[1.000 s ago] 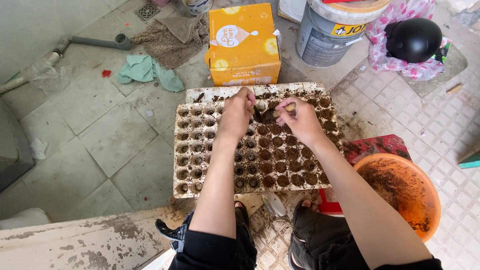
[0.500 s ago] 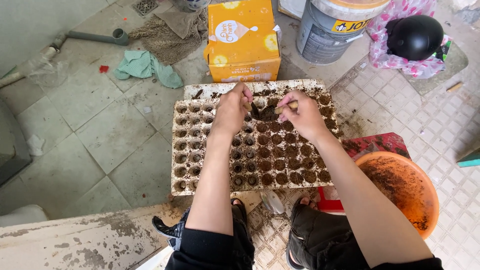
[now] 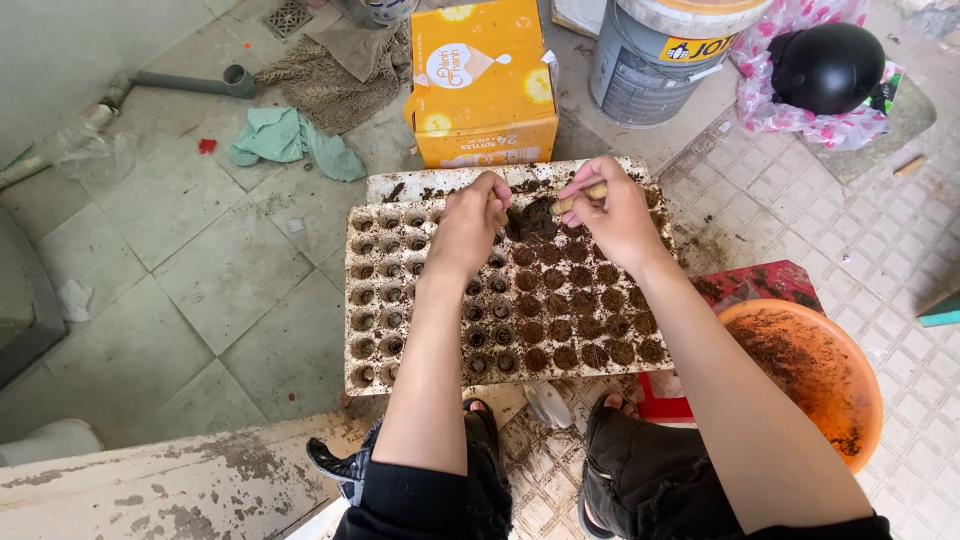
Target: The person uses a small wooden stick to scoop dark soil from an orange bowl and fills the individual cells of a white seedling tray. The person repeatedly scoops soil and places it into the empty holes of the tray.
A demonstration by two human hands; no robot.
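Two hands are working the far edge of a white seedling tray (image 3: 400,300) that sits on the tiled floor. Left hand (image 3: 467,228) has its fingers bunched together over a cell in the top rows, next to a dark clump of soil (image 3: 535,215), probably pinching or pressing some of it in, though I can't really see what's under the fingertips. Right hand (image 3: 615,215) is closed around a small tan stick (image 3: 580,197), held low and angled at the same clump, like a dibber for poking soil into the cells.

Cells on the tray's right half look packed with dark soil; the left columns look mostly empty. Right of the tray sits an orange basin (image 3: 830,370) smeared with soil, close enough to scoop from. Beyond the tray's far edge there's a yellow cardboard box (image 3: 480,90) and a grey paint bucket (image 3: 660,60); a green rag (image 3: 285,140) lies off to the far left.
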